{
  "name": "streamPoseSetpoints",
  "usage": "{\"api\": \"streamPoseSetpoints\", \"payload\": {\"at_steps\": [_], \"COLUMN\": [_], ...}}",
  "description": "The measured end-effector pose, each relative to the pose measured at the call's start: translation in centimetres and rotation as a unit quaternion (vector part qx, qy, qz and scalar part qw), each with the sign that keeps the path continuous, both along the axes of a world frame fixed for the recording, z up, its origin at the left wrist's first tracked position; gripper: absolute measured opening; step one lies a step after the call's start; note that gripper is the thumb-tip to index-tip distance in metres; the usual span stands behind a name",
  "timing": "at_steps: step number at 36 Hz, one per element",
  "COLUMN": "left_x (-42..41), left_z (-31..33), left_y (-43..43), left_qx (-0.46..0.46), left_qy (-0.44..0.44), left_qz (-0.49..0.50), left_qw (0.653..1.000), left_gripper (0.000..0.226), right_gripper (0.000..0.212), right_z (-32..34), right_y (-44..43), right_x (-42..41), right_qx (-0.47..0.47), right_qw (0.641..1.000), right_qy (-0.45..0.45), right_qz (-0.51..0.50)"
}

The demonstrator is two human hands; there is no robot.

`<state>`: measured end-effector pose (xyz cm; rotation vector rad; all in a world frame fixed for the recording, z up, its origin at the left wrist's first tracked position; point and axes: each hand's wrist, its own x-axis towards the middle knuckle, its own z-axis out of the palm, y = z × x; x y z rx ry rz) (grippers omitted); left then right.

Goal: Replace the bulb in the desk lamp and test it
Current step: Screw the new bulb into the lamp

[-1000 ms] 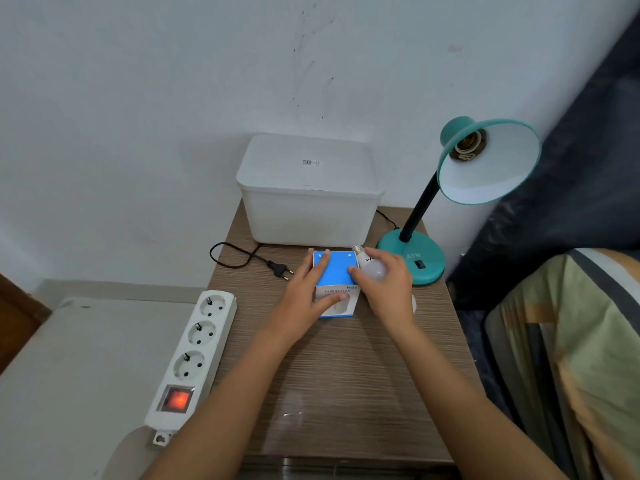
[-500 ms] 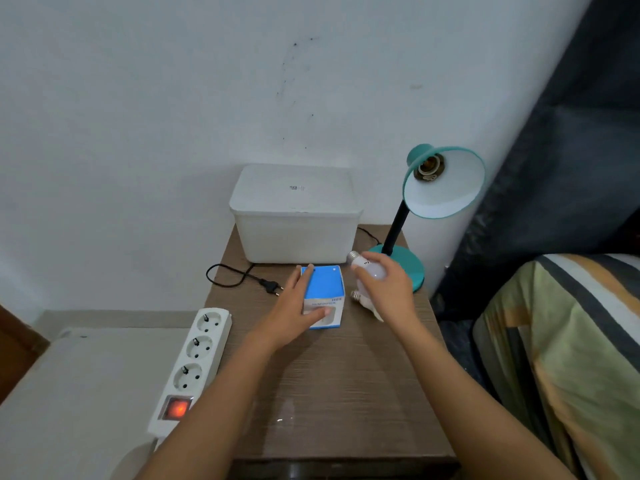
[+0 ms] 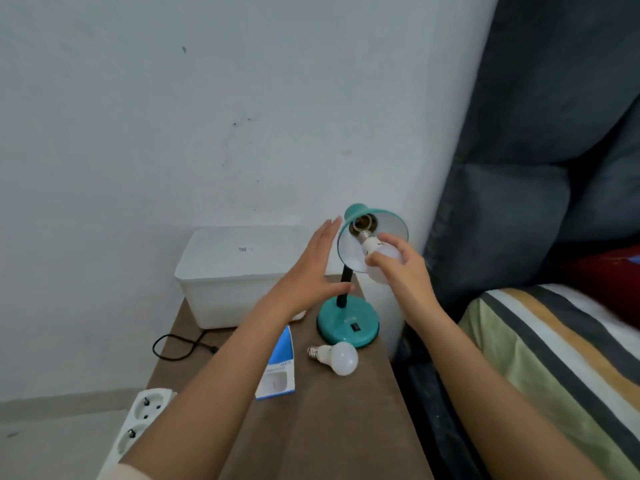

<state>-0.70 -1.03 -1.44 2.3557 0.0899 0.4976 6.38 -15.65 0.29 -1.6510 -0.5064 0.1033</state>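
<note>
right hand (image 3: 403,271) closed around bulb (image 3: 379,252) at lamp socket (image 3: 362,223), left hand (image 3: 311,268) open, empty

Two bare forearms, left hand (image 3: 309,268), right hand (image 3: 403,271), no rings, no watch, pale sleeve edge (image 3: 119,472) at left elbow

Brown wood-grain bedside table (image 3: 332,427) carries: white lidded plastic box (image 3: 239,275) beyond left hand (image 3: 311,268); teal lamp base (image 3: 348,322) below & btwn both hands; spare white bulb (image 3: 337,356) lying on its side just in front of base; blue/white bulb box (image 3: 278,370) under left forearm; black cord w/ plug (image 3: 183,348) left of it.
</note>
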Motion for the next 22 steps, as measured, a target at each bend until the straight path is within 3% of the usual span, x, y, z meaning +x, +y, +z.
{"api": "streamPoseSetpoints", "payload": {"at_steps": [7,16,22], "left_x": [4.6,5.6,5.8], "left_z": [0.1,-0.6,-1.2], "left_y": [1.2,2.1,2.2], "left_qx": [0.023,0.048,0.063], "left_qy": [-0.039,-0.093,-0.105], "left_qz": [-0.075,-0.089,-0.094], "left_qw": [0.996,0.990,0.988], "left_gripper": [0.114,0.109,0.110], "right_gripper": [0.041,0.055,0.049], "right_z": [-0.4,-0.9,-1.1], "right_y": [2.5,3.9,3.4], "right_x": [3.0,3.6,2.5], "right_qx": [-0.013,-0.066,-0.033], "right_qw": [0.998,0.995,0.990], "right_qy": [-0.049,-0.070,-0.123], "right_qz": [-0.028,-0.032,-0.062]}}
